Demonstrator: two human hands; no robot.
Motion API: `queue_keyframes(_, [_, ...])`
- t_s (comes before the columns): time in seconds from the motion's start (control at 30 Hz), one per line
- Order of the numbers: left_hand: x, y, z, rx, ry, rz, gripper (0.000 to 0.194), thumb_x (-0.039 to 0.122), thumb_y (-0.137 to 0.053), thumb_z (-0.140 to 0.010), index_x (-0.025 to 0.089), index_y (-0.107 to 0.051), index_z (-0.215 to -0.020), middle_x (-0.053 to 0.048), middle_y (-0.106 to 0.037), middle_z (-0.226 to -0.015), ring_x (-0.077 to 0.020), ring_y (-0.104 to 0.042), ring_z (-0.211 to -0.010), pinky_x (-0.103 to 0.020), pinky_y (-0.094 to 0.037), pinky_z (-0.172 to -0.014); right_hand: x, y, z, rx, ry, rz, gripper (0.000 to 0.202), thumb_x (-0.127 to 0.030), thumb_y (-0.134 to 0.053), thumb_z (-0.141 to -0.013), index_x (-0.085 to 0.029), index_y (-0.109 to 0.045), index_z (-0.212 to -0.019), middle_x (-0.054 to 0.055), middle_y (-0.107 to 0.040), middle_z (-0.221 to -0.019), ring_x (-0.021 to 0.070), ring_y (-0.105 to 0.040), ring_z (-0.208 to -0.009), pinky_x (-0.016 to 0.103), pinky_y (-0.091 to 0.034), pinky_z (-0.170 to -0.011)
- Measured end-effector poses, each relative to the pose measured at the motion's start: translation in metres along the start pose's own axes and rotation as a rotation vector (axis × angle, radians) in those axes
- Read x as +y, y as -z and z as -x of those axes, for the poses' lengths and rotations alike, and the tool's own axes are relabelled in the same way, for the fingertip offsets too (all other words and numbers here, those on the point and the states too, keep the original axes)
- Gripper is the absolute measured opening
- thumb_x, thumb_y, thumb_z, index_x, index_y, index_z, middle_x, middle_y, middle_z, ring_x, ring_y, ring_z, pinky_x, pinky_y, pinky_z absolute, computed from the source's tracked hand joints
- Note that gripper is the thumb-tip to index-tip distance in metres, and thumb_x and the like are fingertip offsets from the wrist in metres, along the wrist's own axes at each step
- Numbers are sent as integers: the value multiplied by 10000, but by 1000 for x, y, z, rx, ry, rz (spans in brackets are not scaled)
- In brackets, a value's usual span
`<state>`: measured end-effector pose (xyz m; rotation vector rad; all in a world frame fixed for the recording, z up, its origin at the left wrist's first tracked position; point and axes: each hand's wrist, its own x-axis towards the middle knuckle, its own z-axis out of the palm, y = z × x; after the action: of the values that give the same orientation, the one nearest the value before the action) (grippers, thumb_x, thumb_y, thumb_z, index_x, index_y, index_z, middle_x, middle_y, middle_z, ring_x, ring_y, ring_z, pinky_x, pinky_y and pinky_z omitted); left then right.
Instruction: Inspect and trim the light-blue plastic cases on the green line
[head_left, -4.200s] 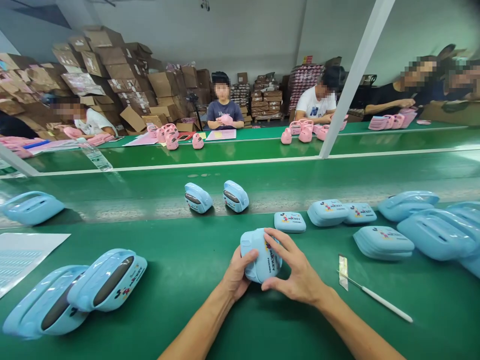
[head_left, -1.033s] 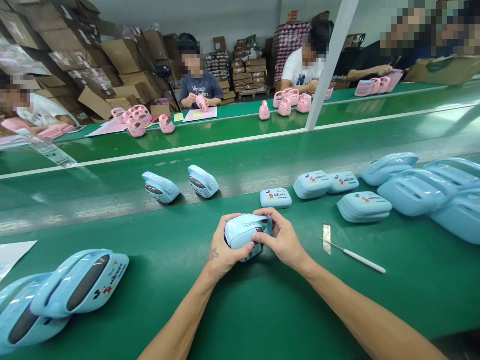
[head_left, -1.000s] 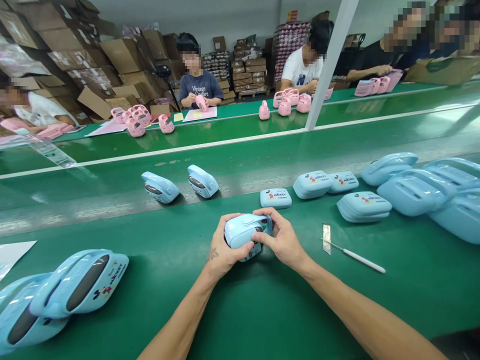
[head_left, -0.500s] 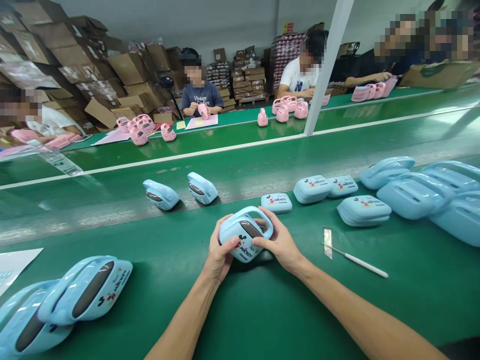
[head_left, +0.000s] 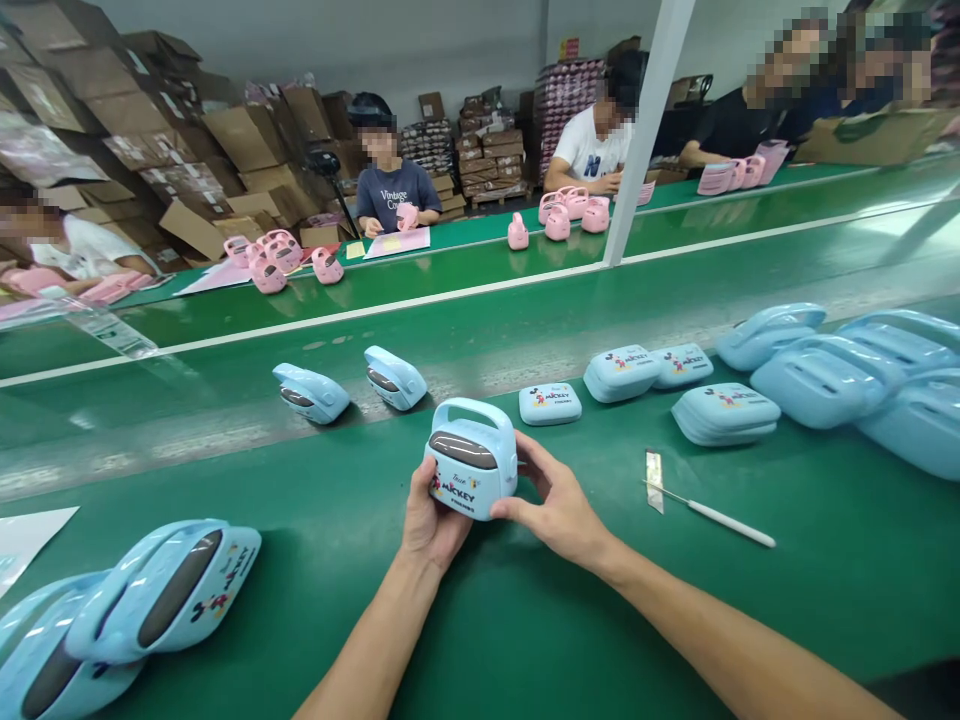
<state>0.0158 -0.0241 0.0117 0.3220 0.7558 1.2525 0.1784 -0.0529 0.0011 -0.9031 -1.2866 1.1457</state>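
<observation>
Blue case [head_left: 474, 478]: was in both hands over the near middle of the green bench [head_left: 525, 640], handle up, roughly upright, printed face toward the wearer. Dark glossy window sat under the handle; print included MICKEY. Couldn't tell if its base touched the bench.
Left hand [head_left: 433, 528]: gripped the case from the left and below; thumb lay on the left end of the printed face.
Right hand [head_left: 559, 505]: gripped the right side; thumb was at the lower right front corner, fingers reached behind, partly hidden.
Single panel [head_left: 550, 404]: lay flat just beyond the right hand, print up.
Panel stacks [head_left: 726, 414]: sat right of the single panel, print up; one was nearer, the others farther.
Blue shells [head_left: 825, 380]: were heaped at far right, with handles.
White-handled tool [head_left: 731, 523]: lay right of the right hand, thin tip over a small strip [head_left: 655, 480].
Standing pair [head_left: 397, 378]: two more blue cases stood apart, far left of the held one.
Near-left pair [head_left: 176, 590]: two printed cases leaned together, overlapping.
Paper sheet [head_left: 30, 545]: lay at the left edge, cut off by the frame.
Far bench: pink cases [head_left: 274, 255] stood in groups; co-workers sat behind, one in a dark printed shirt [head_left: 397, 195].
Back wall: brown cartons [head_left: 247, 138] were piled high on the left.
</observation>
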Motion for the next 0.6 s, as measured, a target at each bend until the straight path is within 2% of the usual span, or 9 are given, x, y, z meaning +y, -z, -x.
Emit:
queue_keyframes(0.13, [-1, 3, -2, -20, 3, -14, 331, 403, -893, -651, 242, -752, -903, 11, -815, -935, -206, -747, -877, -324, -582, -881, -3, 2, -1, 10, -8, 11, 774, -409, -886, -706, -263, -569, -1397, 89, -645, -1397, 294, -634, -1243, 444, -529, -1062])
queue_keyframes(0.3, [-3, 4, -3, -6, -23, -81, 363, 443, -886, -653, 237, -736, -911, -7, -804, -927, -233, -737, -900, -348, -575, -881, -1, 2, 0, -15, -26, 4, 784, -406, -876, -713, -258, -534, -1402, 90, -633, -1407, 287, -613, -1275, 432, -507, -1090])
queue_keyframes(0.4, [-5, -1, 2, -23, -72, -190, 465, 418, -911, -612, 225, -713, -986, -16, -782, -935, -235, -723, -896, -334, -570, -845, 4, 3, -1, -20, -98, -100, 817, -419, -876, -700, -261, -489, -1402, 91, -642, -1385, 287, -617, -1276, 431, -519, -1075])
queue_keyframes(0.5, [-5, -9, 10, -57, -157, -346, 665, 346, -922, -599, 237, -645, -1194, -28, -751, -1043, -234, -705, -949, -308, -556, -824, 11, 7, -4, -33, -185, -250, 789, -431, -887, -672, -264, -496, -1337, 91, -675, -1326, 295, -655, -1218, 454, -541, -1036])
queue_keyframes(0.6, [-4, -15, 16, -18, -273, -519, 762, 319, -941, -559, 249, -614, -1243, -25, -727, -1088, -229, -682, -981, -294, -538, -839, 15, 13, -9, -91, -229, -346, 762, -429, -913, -625, -248, -542, -1266, 95, -702, -1279, 317, -656, -1209, 490, -520, -1047])
